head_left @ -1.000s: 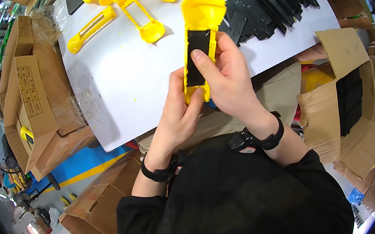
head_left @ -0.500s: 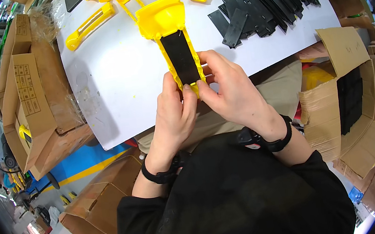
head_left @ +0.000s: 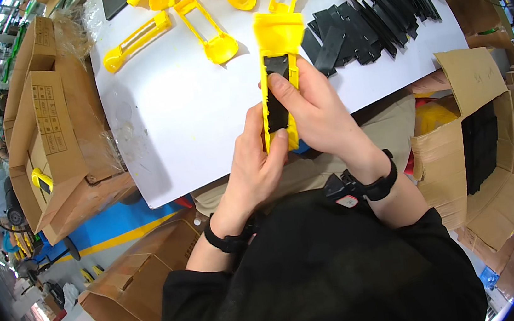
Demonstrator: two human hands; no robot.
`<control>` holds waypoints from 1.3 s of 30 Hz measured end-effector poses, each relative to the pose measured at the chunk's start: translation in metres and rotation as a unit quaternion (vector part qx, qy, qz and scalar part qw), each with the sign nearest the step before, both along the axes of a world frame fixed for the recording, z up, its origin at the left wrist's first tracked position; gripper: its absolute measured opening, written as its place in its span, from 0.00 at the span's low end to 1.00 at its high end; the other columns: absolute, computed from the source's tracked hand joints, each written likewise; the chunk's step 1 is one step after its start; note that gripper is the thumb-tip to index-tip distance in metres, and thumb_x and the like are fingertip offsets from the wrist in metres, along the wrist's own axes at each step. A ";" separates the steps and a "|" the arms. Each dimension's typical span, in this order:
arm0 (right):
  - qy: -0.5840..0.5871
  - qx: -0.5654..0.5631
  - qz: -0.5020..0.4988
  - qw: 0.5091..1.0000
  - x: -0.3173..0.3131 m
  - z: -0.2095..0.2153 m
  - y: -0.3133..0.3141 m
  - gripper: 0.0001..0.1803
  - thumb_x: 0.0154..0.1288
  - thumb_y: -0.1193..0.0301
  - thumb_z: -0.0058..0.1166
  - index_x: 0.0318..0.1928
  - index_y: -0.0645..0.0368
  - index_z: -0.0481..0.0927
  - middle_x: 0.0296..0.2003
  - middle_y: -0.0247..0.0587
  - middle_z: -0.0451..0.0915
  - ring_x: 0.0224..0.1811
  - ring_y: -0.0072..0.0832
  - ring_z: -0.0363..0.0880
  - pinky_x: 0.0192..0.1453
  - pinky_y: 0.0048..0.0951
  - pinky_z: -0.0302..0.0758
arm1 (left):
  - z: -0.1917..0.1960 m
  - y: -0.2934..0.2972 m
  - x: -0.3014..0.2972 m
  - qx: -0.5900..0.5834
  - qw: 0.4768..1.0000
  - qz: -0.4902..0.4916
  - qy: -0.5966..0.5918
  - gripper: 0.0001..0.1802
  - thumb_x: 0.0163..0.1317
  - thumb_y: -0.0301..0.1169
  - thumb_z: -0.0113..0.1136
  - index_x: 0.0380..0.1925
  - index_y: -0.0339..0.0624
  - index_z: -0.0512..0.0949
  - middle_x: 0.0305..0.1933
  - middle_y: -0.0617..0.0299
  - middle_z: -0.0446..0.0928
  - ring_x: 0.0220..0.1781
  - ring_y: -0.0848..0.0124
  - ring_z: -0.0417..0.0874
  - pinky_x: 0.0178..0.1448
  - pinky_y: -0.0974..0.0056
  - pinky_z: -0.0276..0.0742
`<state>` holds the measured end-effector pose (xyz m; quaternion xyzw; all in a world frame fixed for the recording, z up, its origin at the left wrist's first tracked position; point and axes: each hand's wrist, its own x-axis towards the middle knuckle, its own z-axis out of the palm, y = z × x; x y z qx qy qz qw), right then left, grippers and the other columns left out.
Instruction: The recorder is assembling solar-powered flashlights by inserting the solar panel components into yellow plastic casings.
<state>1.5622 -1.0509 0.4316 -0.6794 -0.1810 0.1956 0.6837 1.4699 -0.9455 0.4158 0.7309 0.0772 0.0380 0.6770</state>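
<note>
A yellow plastic frame with a wide scoop-like head [head_left: 279, 32] is held between my hands over the table's near edge. Inside its long opening lies a flat black plate [head_left: 276, 109]. My left hand [head_left: 254, 159] grips the frame's lower end, its thumb at the plate's near end. From the other side my right hand [head_left: 322, 110] wraps round the frame, with its thumb pressed on the upper part of the black plate. The fingers behind the frame are partly hidden. Beyond it on the table are similar yellow frames [head_left: 221, 48] and a fanned pile of black plates [head_left: 350, 39].
A white table [head_left: 182, 118] spans the front. An open cardboard box [head_left: 71, 143] stands at its left, and another [head_left: 440, 158], with black pieces inside, at the right. A third box [head_left: 138, 288] sits low on the left. A dark phone [head_left: 115, 1] lies at the far left corner.
Both hands have moved the yellow frame slightly right and turned it more upright. My right thumb has shifted from the frame's lower end up onto the black plate.
</note>
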 end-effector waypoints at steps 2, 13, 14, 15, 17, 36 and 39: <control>0.025 -0.017 -0.022 0.999 -0.003 0.009 0.010 0.13 0.73 0.64 0.43 0.43 0.64 0.66 0.33 0.52 0.75 0.34 0.40 0.75 0.38 0.37 0.71 | 0.004 -0.003 0.003 -0.155 0.988 0.010 -0.001 0.17 0.72 0.39 0.42 0.50 0.37 0.65 0.25 0.57 0.73 0.20 0.71 0.75 0.27 0.70 0.67; -0.030 0.036 0.078 0.996 -0.013 0.015 0.033 0.23 0.66 0.62 0.55 0.55 0.61 0.67 0.49 0.58 0.69 0.45 0.50 0.75 0.48 0.39 0.74 | 0.060 0.057 -0.008 0.004 0.981 0.193 0.025 0.15 0.72 0.41 0.46 0.44 0.41 0.71 0.29 0.66 0.73 0.23 0.80 0.73 0.20 0.74 0.67; -0.033 0.039 0.075 0.996 -0.006 0.015 0.033 0.23 0.66 0.62 0.55 0.55 0.61 0.67 0.49 0.58 0.69 0.45 0.50 0.75 0.48 0.39 0.74 | 0.074 0.085 -0.011 0.053 0.974 0.219 -0.013 0.11 0.70 0.40 0.50 0.40 0.44 0.71 0.22 0.68 0.70 0.15 0.80 0.69 0.11 0.73 0.60; -0.189 -0.068 0.038 0.979 0.003 0.019 0.035 0.25 0.62 0.63 0.58 0.56 0.59 0.68 0.51 0.57 0.67 0.46 0.49 0.75 0.49 0.39 0.75 | 0.091 0.116 -0.023 0.097 0.946 0.307 -0.025 0.10 0.69 0.39 0.51 0.39 0.45 0.70 0.20 0.67 0.69 0.15 0.80 0.69 0.12 0.74 0.61; -0.338 -0.176 -0.012 0.924 0.019 0.019 0.035 0.28 0.58 0.65 0.62 0.58 0.56 0.69 0.53 0.56 0.65 0.46 0.48 0.76 0.49 0.39 0.75 | 0.128 0.171 -0.050 0.145 0.888 0.436 0.014 0.11 0.69 0.39 0.50 0.43 0.43 0.71 0.22 0.67 0.69 0.15 0.80 0.69 0.14 0.75 0.60; -0.321 -0.130 0.111 0.932 0.033 0.012 -0.015 0.18 0.54 0.79 0.59 0.47 0.63 0.76 0.52 0.47 0.73 0.53 0.43 0.75 0.55 0.36 0.75 | 0.082 0.082 0.034 0.651 0.750 -0.097 -0.068 0.45 0.46 0.36 0.71 0.67 0.54 0.63 0.74 0.58 0.54 0.76 0.57 0.52 0.74 0.49 0.49; -0.434 -0.114 0.145 0.882 0.037 0.022 -0.030 0.17 0.53 0.78 0.59 0.46 0.63 0.77 0.51 0.47 0.74 0.55 0.43 0.75 0.56 0.35 0.74 | 0.061 0.085 0.060 0.672 0.716 -0.129 -0.141 0.35 0.47 0.37 0.71 0.57 0.44 0.70 0.60 0.56 0.72 0.66 0.61 0.69 0.69 0.50 0.61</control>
